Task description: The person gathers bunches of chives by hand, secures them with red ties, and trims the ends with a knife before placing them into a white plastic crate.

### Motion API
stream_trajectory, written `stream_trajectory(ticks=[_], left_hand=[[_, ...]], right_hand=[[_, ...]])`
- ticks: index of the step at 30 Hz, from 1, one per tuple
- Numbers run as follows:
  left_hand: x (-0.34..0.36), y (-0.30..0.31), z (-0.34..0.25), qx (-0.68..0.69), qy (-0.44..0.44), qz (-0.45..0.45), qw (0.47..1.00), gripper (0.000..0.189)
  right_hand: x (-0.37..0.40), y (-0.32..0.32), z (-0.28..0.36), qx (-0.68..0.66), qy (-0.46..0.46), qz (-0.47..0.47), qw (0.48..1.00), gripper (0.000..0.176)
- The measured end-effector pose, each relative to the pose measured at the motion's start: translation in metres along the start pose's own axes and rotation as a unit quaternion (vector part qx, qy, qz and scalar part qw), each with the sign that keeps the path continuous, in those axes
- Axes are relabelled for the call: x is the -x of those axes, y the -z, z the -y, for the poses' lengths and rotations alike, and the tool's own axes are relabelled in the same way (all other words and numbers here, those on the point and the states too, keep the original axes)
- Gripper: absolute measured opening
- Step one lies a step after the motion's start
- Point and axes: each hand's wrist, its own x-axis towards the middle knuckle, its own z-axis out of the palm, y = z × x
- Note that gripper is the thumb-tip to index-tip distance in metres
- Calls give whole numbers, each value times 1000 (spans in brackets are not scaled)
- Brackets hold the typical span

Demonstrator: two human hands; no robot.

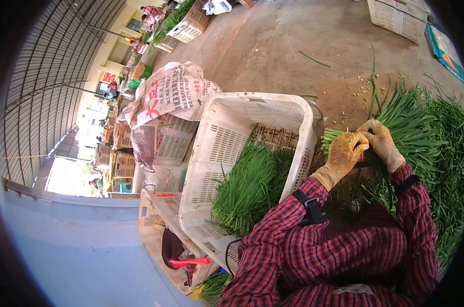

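Observation:
A bunch of green chives [414,120] lies in front of me, its pale cut stem ends [328,137] pointing left and its leaves fanning to the right. My left hand [343,156], in a stained yellowish glove, is closed over the stems. Close against it, my right hand [381,142], gloved too, has its fingers bent around the same bunch. The fingertips of both hands meet, and what lies between them is partly hidden. A bit of red band [362,156] shows beneath the left fingers.
Left of my hands stands a white plastic crate [196,204] holding chives [250,187]. Loose chives [449,153] are heaped at right. A printed sack [175,94] covers another crate behind. Red strips [191,261] lie at lower left, near the blue wall [83,240]. People work far off.

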Motion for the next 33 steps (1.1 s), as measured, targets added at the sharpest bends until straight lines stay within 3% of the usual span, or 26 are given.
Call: stream_trajectory(ticks=[10,13,16,18,20,21,22,25,28,30,32,33], left_hand=[[-1,4,6,35,11,32,999,20],[0,5,6,29,8,40,999,20],[0,8,1,13,25,59,998,19],[2,7,3,-74,-3,64,995,17],[5,5,8,-77,-31,49,995,16],[5,6,9,-83,-54,35,994,16],[5,7,9,-67,-7,45,997,14],[3,4,19,-35,-20,35,999,14],[4,8,17,-62,25,13,998,18],[4,9,18,-40,96,28,994,22],[2,6,14,-37,93,13,995,26],[1,5,10,-46,111,14,993,22]], right_hand=[[1,-2,-2,28,38,-24,999,7],[0,-2,-6,-12,-4,-24,1000,6],[1,-1,-2,-4,19,-21,1000,7],[4,-1,4,-33,-16,-32,999,7],[8,2,10,50,45,-52,996,7],[11,4,19,34,33,-53,997,7],[12,3,12,22,65,-68,995,8],[18,5,22,106,112,-95,984,9],[30,5,40,203,204,-102,952,14],[39,3,55,270,204,-57,939,11],[48,-9,73,382,174,-21,907,9],[51,-19,73,373,173,-44,911,10]])
